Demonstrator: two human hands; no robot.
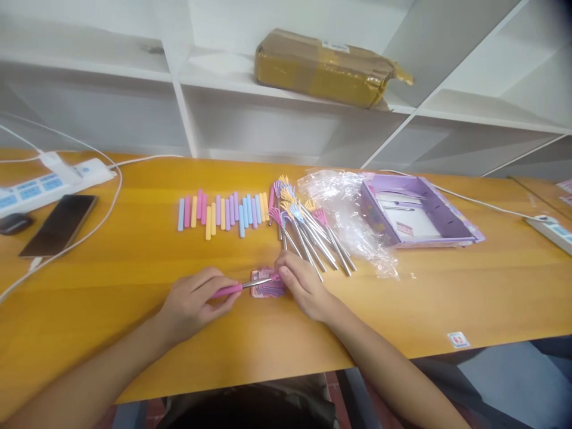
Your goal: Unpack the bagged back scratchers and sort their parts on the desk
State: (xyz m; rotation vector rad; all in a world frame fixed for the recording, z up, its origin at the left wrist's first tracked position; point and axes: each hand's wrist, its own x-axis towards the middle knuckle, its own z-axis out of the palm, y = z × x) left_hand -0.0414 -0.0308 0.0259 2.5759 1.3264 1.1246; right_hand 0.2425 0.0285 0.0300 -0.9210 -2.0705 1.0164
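Note:
My left hand (190, 302) is closed around the pink handle of a back scratcher (255, 283), whose metal rod points to the right. At its far end, my right hand (306, 286) pinches a pink part that the fingers mostly hide. Just beneath the rod lies a small stack of pink and purple printed cards (268, 291). Beyond my right hand is a pile of back scratchers (313, 229), their hand-shaped heads pink, yellow, blue and purple. To the left of that pile, several coloured handle sleeves (227, 213) lie side by side in a rough row.
A crumpled clear plastic bag (353, 217) touches a purple open box (447, 234) on the right. At the left are a phone (60, 226), a power strip (49, 185) and loose white cables. A taped parcel (322, 65) rests on the shelf behind. A small sticker (458, 339) lies near the front edge.

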